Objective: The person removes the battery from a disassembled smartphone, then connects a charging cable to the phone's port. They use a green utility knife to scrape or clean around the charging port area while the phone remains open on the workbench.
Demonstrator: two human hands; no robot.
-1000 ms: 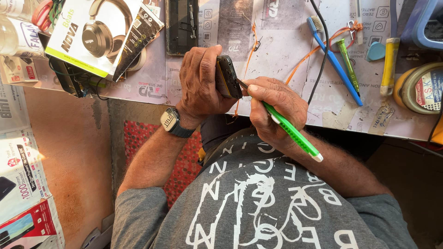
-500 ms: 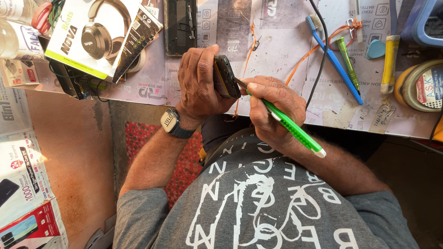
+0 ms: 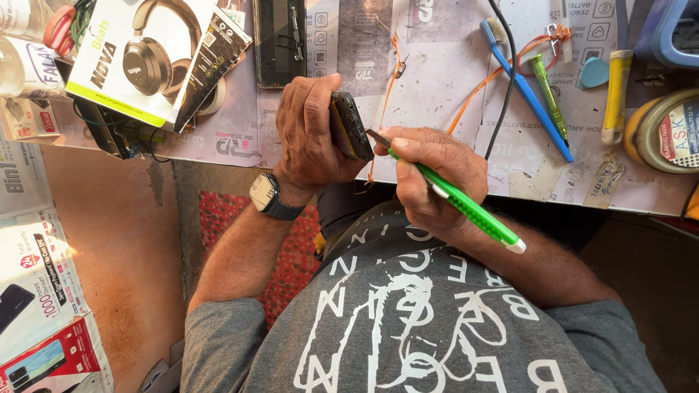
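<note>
My left hand (image 3: pixel 309 135) grips a dark mobile phone (image 3: pixel 351 125) on its edge, tilted above the near edge of the workbench. A wristwatch (image 3: pixel 268 196) sits on that wrist. My right hand (image 3: pixel 429 175) holds a green-handled cutter knife (image 3: pixel 466 207) like a pen. Its metal blade tip (image 3: pixel 377 137) touches the side of the phone. Both hands are close together over my lap.
The paper-covered bench (image 3: pixel 437 80) holds a headphone box (image 3: pixel 142 54), a dark opened phone (image 3: pixel 280 40), a blue toothbrush (image 3: pixel 528 91), a green pen tool (image 3: pixel 547 94), a yellow-handled tool (image 3: pixel 615 94), an orange cord (image 3: pixel 393 80) and a round tin (image 3: pixel 666 131). Leaflets (image 3: pixel 36 291) lie at left.
The two hands stay together on the phone. The knife's blade has shifted slightly along the phone's edge; nothing else has moved.
</note>
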